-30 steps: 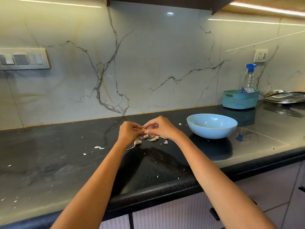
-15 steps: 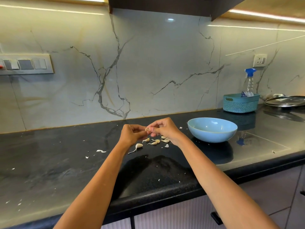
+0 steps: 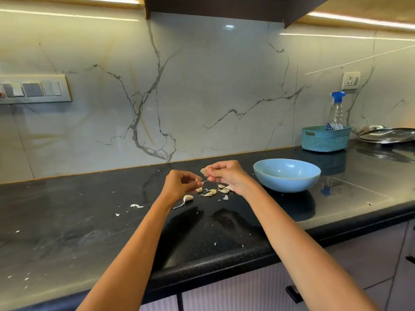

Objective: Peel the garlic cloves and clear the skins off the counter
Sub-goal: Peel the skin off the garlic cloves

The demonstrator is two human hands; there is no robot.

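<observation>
My right hand (image 3: 226,173) pinches a pale garlic clove (image 3: 204,171) just above the black counter (image 3: 89,221). My left hand (image 3: 182,184) pinches a thin strip of skin (image 3: 204,182) that stretches toward the clove. Under both hands lie several unpeeled cloves (image 3: 211,192), one with a long tail (image 3: 186,199) at the left. White skin flakes (image 3: 136,206) are scattered over the counter to the left and near the front edge. A light blue bowl (image 3: 287,175) stands to the right of my right hand.
A teal basket (image 3: 325,138) holding a spray bottle (image 3: 336,108) stands at the back right, beside a glass pan lid (image 3: 388,135). A switch panel (image 3: 33,89) and a socket (image 3: 350,80) are on the marble wall. Cabinet fronts run below the counter edge.
My hands have drawn apart: the right one lifted the clove up and right, and the left one pulled a strip of skin away from it.
</observation>
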